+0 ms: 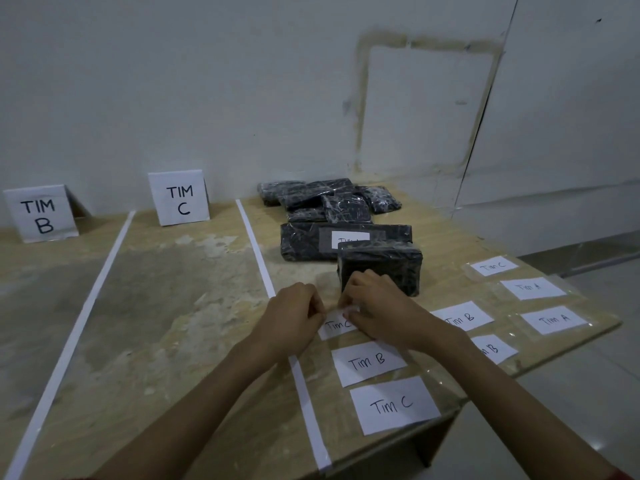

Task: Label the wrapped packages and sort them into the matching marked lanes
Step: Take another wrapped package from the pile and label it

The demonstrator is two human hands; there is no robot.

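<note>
A Tim C label [393, 405] lies nearest, at the table [173, 306] edge, with a Tim B label [369, 363] at its 12 o'clock. Beyond that, both hands meet on a slip [336, 325] marked Tim C. The left hand [294, 317] pinches its 9 o'clock end and the right hand [377, 306] its 3 o'clock end, fingers curled. A package [381, 268] stands just behind the right hand, at 12 o'clock. A labelled package [304, 244] lies behind it, and a pile [329, 199] farther on. From the hands, the TIM C sign [180, 199] stands at 11 o'clock and the TIM B sign [40, 214] at 10.
</note>
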